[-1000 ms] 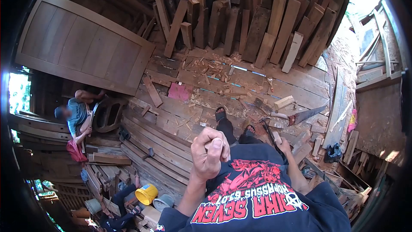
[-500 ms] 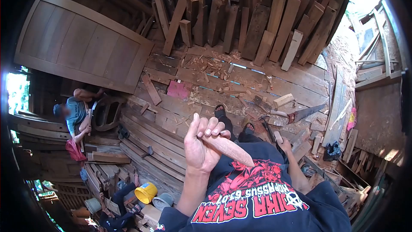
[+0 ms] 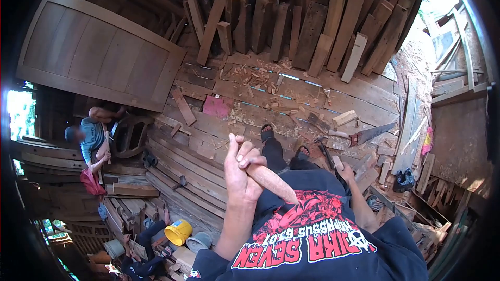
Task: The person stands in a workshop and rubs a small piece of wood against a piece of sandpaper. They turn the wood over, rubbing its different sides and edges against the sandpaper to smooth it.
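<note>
My left hand (image 3: pixel 242 171) is raised in front of my shirt, fingers curled around a tapered wooden piece (image 3: pixel 273 183). The piece is smooth and pale brown, and its narrowing end points down and right over the red print. Lower and to the right, my right hand (image 3: pixel 346 172) is closed by my thigh at a long dark tool (image 3: pixel 325 152) with a bent far end. A pale wooden part (image 3: pixel 338 163) shows at these fingers, which are partly hidden; I cannot tell whether it belongs to the tool.
A handsaw (image 3: pixel 372 134) lies on the plank floor (image 3: pixel 208 138) among shavings and offcuts. Boards (image 3: pixel 312 36) lean along the far side. A panelled wooden door (image 3: pixel 99 52) stands at left, near a seated person (image 3: pixel 94 138). A yellow bucket (image 3: pixel 177 233) and another person (image 3: pixel 140 260) are lower left.
My left hand has turned slightly, and the wooden piece's tip has swung a little to the left. My fingers have shifted along it. The right hand stays almost in place.
</note>
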`<state>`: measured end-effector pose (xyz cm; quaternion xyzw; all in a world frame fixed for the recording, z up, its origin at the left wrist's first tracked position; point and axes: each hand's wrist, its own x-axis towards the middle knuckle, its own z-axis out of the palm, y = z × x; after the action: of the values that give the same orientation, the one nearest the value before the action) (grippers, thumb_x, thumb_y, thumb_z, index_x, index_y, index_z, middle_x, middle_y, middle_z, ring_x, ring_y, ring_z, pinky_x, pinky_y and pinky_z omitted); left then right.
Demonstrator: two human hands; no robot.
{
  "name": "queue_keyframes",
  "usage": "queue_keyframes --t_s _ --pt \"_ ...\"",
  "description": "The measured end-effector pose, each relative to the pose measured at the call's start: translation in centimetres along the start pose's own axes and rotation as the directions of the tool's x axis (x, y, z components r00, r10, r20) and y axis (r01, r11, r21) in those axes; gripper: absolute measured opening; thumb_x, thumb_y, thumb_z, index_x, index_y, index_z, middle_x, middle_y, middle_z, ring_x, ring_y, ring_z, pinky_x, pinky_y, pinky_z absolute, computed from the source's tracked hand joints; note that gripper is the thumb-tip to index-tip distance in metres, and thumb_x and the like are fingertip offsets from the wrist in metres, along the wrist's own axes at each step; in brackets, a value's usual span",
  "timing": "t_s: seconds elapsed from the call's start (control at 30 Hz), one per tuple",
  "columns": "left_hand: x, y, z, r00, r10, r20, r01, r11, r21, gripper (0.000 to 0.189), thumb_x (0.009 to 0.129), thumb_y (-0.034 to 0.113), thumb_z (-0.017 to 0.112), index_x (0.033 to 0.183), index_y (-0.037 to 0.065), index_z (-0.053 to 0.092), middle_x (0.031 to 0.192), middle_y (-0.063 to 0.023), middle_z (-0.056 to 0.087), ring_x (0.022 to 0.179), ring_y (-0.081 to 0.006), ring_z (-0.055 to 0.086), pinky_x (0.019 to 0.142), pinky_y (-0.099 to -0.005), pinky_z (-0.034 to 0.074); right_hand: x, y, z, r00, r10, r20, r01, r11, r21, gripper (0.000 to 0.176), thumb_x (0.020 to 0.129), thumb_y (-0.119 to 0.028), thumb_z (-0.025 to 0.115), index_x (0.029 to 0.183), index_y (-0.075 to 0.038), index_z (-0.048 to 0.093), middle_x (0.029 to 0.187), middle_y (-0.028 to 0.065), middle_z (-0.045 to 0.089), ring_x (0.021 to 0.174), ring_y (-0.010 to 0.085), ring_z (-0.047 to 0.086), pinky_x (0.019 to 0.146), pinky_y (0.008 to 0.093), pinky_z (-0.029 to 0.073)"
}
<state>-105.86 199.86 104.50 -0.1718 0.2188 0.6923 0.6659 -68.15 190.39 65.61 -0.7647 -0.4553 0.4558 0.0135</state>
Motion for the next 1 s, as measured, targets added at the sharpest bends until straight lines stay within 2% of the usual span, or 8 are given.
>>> queue_keyframes --t_s 0.17,0.23,0.33,0.53,0.67,0.87,0.93,1.0 --pt "0.4 0.9 0.4 0.972 0.161 -0.171 -0.139 0.981 0.134 0.038 0.108 0.037 0.055 0.079 0.012 0.053 0.055 0.0054 0.037 0.053 -0.0093 0.046 0.080 -0.0342 0.056 -1.2 -4.3 -2.0 0.998 -0.013 -0.063 0.015 0.999 0.035 0.057 0.094 -0.047 0.065 0.132 -0.004 0.067 0.119 0.0311 0.070 0.117 0.0457 0.067 0.099 0.0489 0.052" --pt "0.4 1.7 -0.2 0.987 0.135 -0.082 -0.124 0.983 0.134 0.040 0.108 0.039 0.053 0.078 0.013 0.051 0.054 0.0053 0.037 0.052 -0.0090 0.044 0.072 -0.0308 0.052 0.5 -5.3 -2.4 1.000 0.002 -0.016 -0.001 0.998 0.070 0.061 0.097 -0.049 0.063 0.130 0.002 0.066 0.118 0.0333 0.070 0.118 0.0447 0.067 0.097 0.0477 0.052" --pt "0.4 1.6 0.0 0.988 0.155 -0.012 -0.150 0.974 0.171 0.044 0.109 0.042 0.050 0.076 0.014 0.049 0.053 0.0056 0.035 0.051 -0.0083 0.040 0.062 -0.0273 0.044 -0.7 -11.7 -5.2 0.997 -0.082 0.014 0.080 0.987 0.140 0.059 0.101 -0.048 0.060 0.125 0.005 0.066 0.103 0.0264 0.075 0.101 0.0369 0.073 0.087 0.0453 0.054" --pt "0.2 1.2 0.4 0.972 0.212 0.101 -0.230 0.945 0.233 0.046 0.110 0.046 0.046 0.075 0.015 0.048 0.050 0.0071 0.032 0.048 -0.0062 0.034 0.056 -0.0258 0.037 -7.9 -25.8 -10.0 0.910 -0.399 0.112 0.298 0.817 0.494 0.052 0.109 -0.045 0.053 0.125 0.004 0.062 0.073 0.0045 0.062 0.066 0.0145 0.058 0.064 0.0329 0.051" --pt "0.2 1.5 0.3 0.971 0.218 0.094 -0.235 0.944 0.232 0.046 0.111 0.045 0.046 0.075 0.016 0.048 0.050 0.0073 0.031 0.046 -0.0059 0.032 0.055 -0.0257 0.036 -12.9 -31.8 -11.6 0.812 -0.504 0.294 0.243 0.750 0.615 0.052 0.109 -0.049 0.050 0.127 -0.001 0.057 0.076 0.0037 0.064 0.060 0.0119 0.059 0.058 0.0275 0.052" --pt "0.0 1.7 0.3 0.950 0.308 0.041 -0.307 0.913 0.267 0.049 0.111 0.047 0.042 0.074 0.016 0.050 0.049 0.0069 0.028 0.044 -0.0068 0.029 0.051 -0.0255 0.034 -18.1 -36.2 -11.4 0.666 -0.664 0.341 0.281 0.646 0.709 0.046 0.110 -0.044 0.053 0.123 0.000 0.061 0.087 0.0045 0.068 0.080 0.0125 0.067 0.074 0.0300 0.055" --pt "0.0 1.7 0.3 0.939 0.337 0.062 -0.340 0.892 0.298 0.046 0.111 0.044 0.043 0.075 0.016 0.048 0.051 0.0071 0.029 0.045 -0.0061 0.030 0.052 -0.0250 0.035 -17.8 -36.0 -9.6 0.639 -0.706 0.305 0.357 0.623 0.696 0.046 0.110 -0.043 0.053 0.126 -0.001 0.060 0.090 0.0038 0.067 0.079 0.0119 0.067 0.069 0.0281 0.054" --pt "0.1 1.5 0.3 0.920 0.384 0.084 -0.389 0.859 0.332 0.044 0.111 0.043 0.044 0.077 0.016 0.048 0.052 0.0069 0.029 0.046 -0.0056 0.031 0.053 -0.0250 0.035 -18.5 -36.2 -9.1 0.660 -0.650 0.377 0.200 0.635 0.746 0.050 0.110 -0.046 0.051 0.134 -0.002 0.055 0.094 0.0055 0.068 0.076 0.0133 0.068 0.067 0.0271 0.055"
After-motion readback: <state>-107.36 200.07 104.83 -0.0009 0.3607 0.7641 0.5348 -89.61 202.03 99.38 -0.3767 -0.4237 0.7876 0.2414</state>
